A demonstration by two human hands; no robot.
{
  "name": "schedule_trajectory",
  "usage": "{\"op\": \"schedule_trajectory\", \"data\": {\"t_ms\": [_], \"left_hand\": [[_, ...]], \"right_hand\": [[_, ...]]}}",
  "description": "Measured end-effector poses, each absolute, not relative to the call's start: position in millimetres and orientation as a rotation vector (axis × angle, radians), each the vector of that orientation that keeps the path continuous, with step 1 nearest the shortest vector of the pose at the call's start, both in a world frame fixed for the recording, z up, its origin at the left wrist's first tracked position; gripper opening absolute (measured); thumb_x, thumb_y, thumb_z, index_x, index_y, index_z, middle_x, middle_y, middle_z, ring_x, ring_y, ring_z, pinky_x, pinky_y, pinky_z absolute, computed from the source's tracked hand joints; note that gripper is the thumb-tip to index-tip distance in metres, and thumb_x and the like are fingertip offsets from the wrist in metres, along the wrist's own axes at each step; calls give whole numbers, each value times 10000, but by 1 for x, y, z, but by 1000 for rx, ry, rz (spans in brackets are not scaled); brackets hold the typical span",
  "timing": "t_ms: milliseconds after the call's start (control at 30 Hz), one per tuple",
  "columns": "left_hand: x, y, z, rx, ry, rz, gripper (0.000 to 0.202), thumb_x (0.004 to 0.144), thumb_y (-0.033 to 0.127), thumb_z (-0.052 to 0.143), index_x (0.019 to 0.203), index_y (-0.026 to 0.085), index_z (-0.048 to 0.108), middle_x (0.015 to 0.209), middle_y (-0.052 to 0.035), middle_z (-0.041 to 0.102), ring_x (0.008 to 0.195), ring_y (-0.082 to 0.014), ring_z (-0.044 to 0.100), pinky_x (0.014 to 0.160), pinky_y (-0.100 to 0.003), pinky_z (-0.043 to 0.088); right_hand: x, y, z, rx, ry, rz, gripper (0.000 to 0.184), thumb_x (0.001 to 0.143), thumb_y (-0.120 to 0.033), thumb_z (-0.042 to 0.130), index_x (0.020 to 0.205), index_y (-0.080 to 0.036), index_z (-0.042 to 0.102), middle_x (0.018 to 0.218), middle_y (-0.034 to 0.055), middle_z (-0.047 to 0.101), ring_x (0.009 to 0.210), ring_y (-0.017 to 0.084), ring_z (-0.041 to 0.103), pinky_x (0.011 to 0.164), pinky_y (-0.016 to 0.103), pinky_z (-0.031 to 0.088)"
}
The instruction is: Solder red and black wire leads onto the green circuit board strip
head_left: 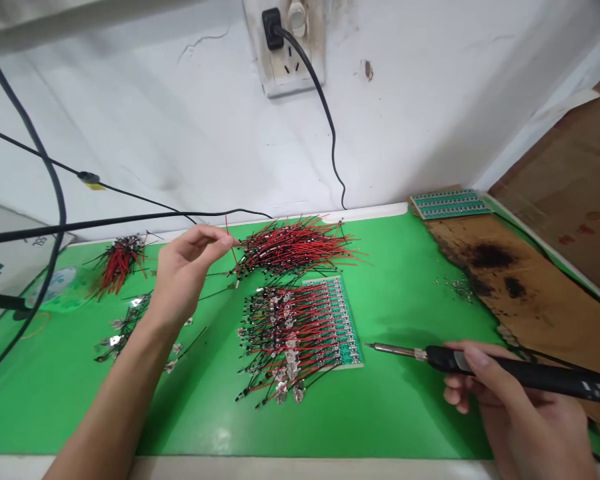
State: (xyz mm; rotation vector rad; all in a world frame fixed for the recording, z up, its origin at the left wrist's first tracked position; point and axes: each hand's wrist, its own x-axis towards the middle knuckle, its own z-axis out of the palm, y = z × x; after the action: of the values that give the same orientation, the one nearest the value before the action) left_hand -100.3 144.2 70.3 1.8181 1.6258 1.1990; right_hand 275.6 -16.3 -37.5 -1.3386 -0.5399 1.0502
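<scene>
Your left hand was raised over the green mat, thumb and fingertips pinched together on a thin red wire at the left end of the big wire pile. That loose heap of red and black wires lay toward the back of the mat. Your right hand was closed around the black soldering iron, its metal tip pointing left, held just off the right edge of the green circuit board. The board lay flat in the middle of the mat, bearing a dense row of red and black wires that fanned out to the lower left, ending in clear LEDs. Left of your wrist sat a smaller red wire bundle, with scattered wired pieces with shiny metal ends in front of it. To the right, a scorched wooden slab carried solder crumbs, and a spare circuit board lay in the back corner. Above, a black plug sat in the wall socket, its black cord dropping to the mat's back edge.
</scene>
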Motion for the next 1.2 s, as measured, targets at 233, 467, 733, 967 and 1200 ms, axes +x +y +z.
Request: {"op": "schedule_trajectory", "data": {"t_ms": [233, 467, 733, 967, 1200], "left_hand": [[-111, 134, 81, 1686, 1631, 926, 315, 831, 525, 842, 887, 219, 790, 878, -52, 790, 784, -189, 680, 721, -321, 542], [-83, 109, 91, 1760, 1490, 804, 228, 882, 463, 819, 905, 236, 819, 932, -35, 823, 848, -185, 721, 782, -315, 579], [-31, 69, 71, 2459, 1188, 799, 154, 1059, 167, 668, 1091, 279, 768, 1031, 58, 793, 932, -103, 695, 913, -256, 516], [-24, 65, 56, 1929, 1196, 953, 123, 1044, 238, 735, 1034, 340, 803, 982, 87, 805, 893, -74, 724, 821, -171, 556], [-29, 78, 51, 1277, 1259, 1073, 196, 922, 501, 897, 971, 317, 851, 846, 49, 766, 779, -53, 685, 742, -103, 556]], "right_hand": [[276, -19, -40, -1318, -566, 1050, 288, 757, -415, 1024, 894, -191, 906, 700, 92, 788, 509, 198, 701, 407, 262, 579], [278, -20, -37, -1296, -604, 1092, 259, 779, -411, 1010, 903, -203, 917, 724, 101, 801, 524, 196, 715, 423, 249, 579], [261, -16, -5, -1368, -653, 1225, 370, 823, -571, 971, 885, -216, 888, 625, 39, 720, 527, 151, 674, 469, 210, 555], [253, -17, 7, -1468, -553, 1180, 473, 755, -643, 994, 894, -214, 852, 650, 23, 702, 548, 144, 639, 481, 235, 532], [252, -17, 7, -1488, -524, 1139, 482, 692, -651, 1023, 850, -227, 856, 641, 23, 693, 532, 143, 626, 454, 240, 513]]}}
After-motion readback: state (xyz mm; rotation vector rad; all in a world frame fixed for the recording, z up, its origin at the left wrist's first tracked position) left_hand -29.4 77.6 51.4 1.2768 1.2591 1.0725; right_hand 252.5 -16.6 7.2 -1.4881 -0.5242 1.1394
